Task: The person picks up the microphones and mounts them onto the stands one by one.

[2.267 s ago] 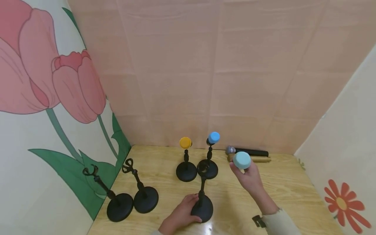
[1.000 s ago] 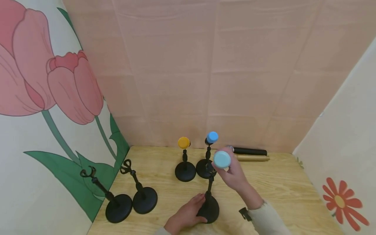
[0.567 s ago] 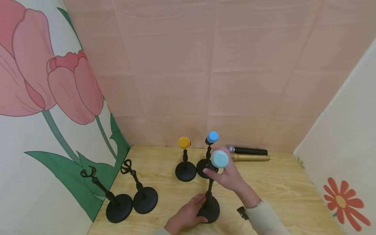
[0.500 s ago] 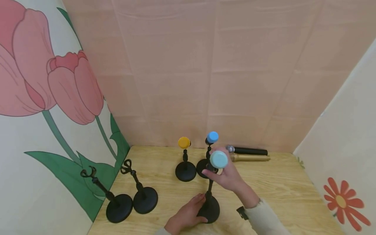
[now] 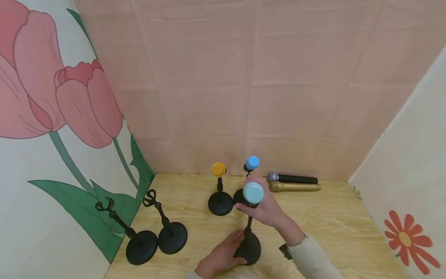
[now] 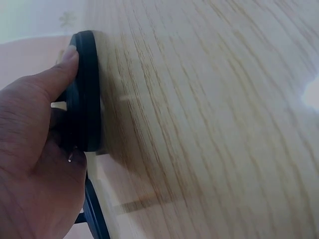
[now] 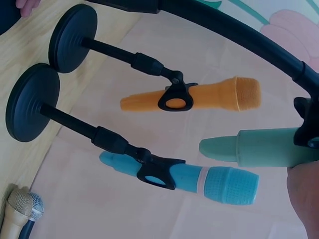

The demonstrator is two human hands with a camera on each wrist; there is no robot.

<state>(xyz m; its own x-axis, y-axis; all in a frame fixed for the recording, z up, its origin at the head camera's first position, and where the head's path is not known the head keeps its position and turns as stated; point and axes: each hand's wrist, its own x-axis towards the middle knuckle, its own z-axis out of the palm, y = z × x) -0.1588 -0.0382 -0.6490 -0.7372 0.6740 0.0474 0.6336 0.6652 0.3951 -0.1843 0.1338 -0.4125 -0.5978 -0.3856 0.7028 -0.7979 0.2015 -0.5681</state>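
Plainly, the mint microphone (image 5: 253, 192) extends above and below the right hand (image 5: 267, 210).

No readable text, label, brand, number or sign appears in the head view or in either wrist view.

Teal microphone (image 5: 253, 192) now farther left, at the near stand (image 5: 252, 248)
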